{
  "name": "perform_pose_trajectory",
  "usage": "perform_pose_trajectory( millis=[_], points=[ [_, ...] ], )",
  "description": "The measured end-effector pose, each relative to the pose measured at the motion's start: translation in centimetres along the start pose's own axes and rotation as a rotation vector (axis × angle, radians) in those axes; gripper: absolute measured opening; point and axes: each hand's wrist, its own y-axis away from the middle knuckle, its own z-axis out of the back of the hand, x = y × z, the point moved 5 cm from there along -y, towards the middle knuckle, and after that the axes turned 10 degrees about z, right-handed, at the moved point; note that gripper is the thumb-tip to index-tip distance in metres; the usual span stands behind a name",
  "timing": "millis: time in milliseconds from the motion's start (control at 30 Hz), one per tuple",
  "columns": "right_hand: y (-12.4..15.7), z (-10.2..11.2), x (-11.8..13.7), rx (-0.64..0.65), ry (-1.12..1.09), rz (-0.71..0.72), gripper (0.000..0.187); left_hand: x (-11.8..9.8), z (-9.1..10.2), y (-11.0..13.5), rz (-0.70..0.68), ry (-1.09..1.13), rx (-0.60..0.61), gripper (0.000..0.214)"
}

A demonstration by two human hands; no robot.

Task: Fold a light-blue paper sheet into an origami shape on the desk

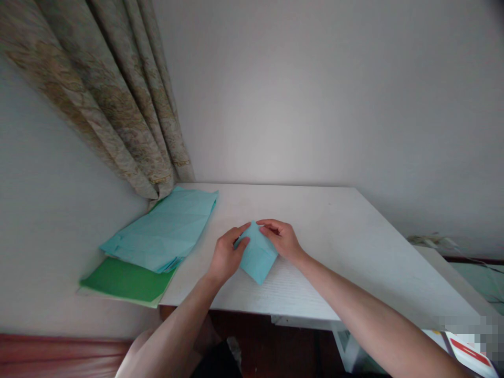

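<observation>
A folded sheet of light-blue paper (258,254) lies near the middle of the white bench (334,226), with one corner pointing towards 6 o'clock and the opposite corner at 12 o'clock, between the two hands. Its lower part rests on the bench, and the upper part disappears under the fingers.

The left hand (227,256) comes in from 7 o'clock. Its bent fingers (238,236) are closed over the sheet's left side, with the back of the hand facing up. The right hand (281,240) comes in from 4 o'clock, and its curled fingers (270,226) are closed on the top corner and right edge. The fingertips of the two hands are just apart, and both hands are touching the paper and gripping it lightly.

At 9 o'clock from the sheet, well apart from the left hand, lies a loose stack of creased light-blue paper (159,231). It partly overlaps a green sheet (126,281), which has a paler sheet (118,295) showing at its lower edge. Beyond the stack, at 10 o'clock, hangs a patterned curtain (129,105) against a white wall (315,94). At 4 o'clock, below the bench's corner, a printed item with a red stripe (468,353) is partly blurred.
</observation>
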Motion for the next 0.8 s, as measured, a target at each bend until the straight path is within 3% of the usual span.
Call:
perform_pose_trajectory(
  millis=[567,800],
  points=[
    [0.09,-0.04,0.22,0.012,-0.006,0.001,0.027,-0.39,0.31,0.09,-0.045,-0.022,0.017,0.034],
    [0.12,-0.46,0.22,0.063,-0.071,-0.028,0.032,0.14,-0.18,-0.04,0.154,0.125,0.065,0.034]
  ],
)
